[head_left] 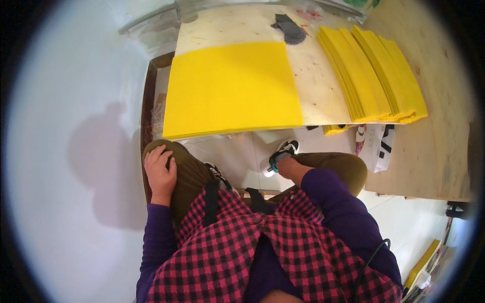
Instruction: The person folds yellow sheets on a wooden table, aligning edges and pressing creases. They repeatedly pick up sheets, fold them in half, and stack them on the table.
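My left hand (161, 173) lies palm down on my left knee, its fingers stretched out and holding nothing. Between my knees, my right hand (292, 169) hangs low beside a black-and-white sneaker (288, 148). A small teal and grey thing (273, 162) shows at the far end of that hand; its kind is unclear. The right fingers are hidden, so I cannot see whether they grip it. In front of me, a flat stack of yellow sheets (232, 88) covers the left part of the wooden tabletop (323, 96), its near side along the table's front edge.
Folded yellow bundles (374, 76) stand on the table's right side. A grey knit glove (290, 30) lies near the back. A white printed bag (376, 146) is below the right front edge, beside a large wooden board (429, 156). A white wall (60, 166) rises close on my left.
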`<move>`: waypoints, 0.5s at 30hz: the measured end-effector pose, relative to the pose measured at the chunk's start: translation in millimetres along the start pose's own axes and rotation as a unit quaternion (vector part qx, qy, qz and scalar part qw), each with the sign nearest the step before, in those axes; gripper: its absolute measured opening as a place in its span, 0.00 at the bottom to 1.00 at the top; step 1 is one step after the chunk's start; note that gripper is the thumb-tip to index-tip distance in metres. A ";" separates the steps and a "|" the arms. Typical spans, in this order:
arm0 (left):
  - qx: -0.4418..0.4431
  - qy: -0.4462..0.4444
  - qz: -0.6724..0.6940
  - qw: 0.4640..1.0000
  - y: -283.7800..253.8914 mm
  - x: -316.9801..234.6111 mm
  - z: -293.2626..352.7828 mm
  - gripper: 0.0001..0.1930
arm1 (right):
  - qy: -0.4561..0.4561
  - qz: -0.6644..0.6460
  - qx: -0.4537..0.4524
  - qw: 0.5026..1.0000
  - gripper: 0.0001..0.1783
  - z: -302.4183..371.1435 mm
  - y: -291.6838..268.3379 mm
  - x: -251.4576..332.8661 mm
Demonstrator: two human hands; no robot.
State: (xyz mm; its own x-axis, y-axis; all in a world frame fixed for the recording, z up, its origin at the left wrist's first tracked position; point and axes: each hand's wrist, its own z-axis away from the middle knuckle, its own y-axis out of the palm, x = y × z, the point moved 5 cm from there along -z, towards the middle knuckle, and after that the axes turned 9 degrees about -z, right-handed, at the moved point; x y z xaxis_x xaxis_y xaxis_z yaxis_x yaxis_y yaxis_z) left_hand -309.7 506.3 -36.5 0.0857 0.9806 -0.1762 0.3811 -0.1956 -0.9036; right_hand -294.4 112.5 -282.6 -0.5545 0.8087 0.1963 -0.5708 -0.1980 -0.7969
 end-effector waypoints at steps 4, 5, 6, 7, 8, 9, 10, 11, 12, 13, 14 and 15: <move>0.005 -0.003 -0.013 1.000 -1.0 1.0 0.9 0.10 | -0.032 0.051 0.007 0.998 0.10 -2.0 7.9 0.5; 0.008 -0.006 -0.020 1.000 -1.1 1.5 1.3 0.10 | -0.034 0.062 0.019 0.997 0.10 -4.4 12.7 -1.7; 0.007 -0.005 -0.015 1.000 -1.5 1.6 1.5 0.10 | -0.033 0.074 0.041 0.996 0.09 -8.0 19.4 -4.8; 0.008 -0.007 -0.012 1.000 -1.9 2.1 2.2 0.10 | -0.041 0.085 0.056 0.994 0.09 -12.0 26.9 -7.4; 0.009 -0.013 -0.012 1.000 -2.4 3.2 2.5 0.10 | -0.043 0.079 0.013 0.996 0.09 -17.8 29.0 -10.9; 0.009 -0.012 -0.011 1.000 -3.1 3.6 3.2 0.10 | -0.052 0.071 -0.036 0.995 0.10 -23.0 32.1 -13.6; 0.011 -0.014 -0.010 1.000 -2.7 3.9 3.9 0.10 | -0.061 0.062 -0.085 0.993 0.11 -27.6 35.9 -17.1; 0.013 -0.017 -0.012 1.000 -2.1 4.6 3.4 0.10 | -0.069 0.053 -0.135 0.987 0.11 -32.2 38.0 -21.0; 0.009 -0.015 -0.007 1.000 -2.4 4.6 3.6 0.10 | -0.077 0.043 -0.184 0.979 0.12 -35.2 39.9 -23.3; 0.008 -0.014 -0.005 1.000 -2.0 4.5 3.7 0.10 | -0.085 0.032 -0.231 0.969 0.13 -36.9 40.4 -24.8; 0.007 -0.012 -0.005 1.000 -2.2 4.5 3.9 0.10 | -0.084 0.080 -0.202 0.973 0.13 -39.4 47.2 -24.4; 0.009 -0.013 -0.008 1.000 -2.2 4.4 4.1 0.10 | -0.078 0.076 -0.183 0.977 0.13 -39.9 51.0 -24.4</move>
State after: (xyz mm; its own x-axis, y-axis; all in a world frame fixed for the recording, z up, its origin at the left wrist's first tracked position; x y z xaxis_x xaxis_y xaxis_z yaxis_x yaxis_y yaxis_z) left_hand -314.0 511.0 -36.9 0.0565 0.9836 -0.1713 0.3651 -0.1800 -0.9134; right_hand -285.8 104.9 -350.9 -0.7178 0.6854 0.1223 -0.2359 -0.0741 -0.9690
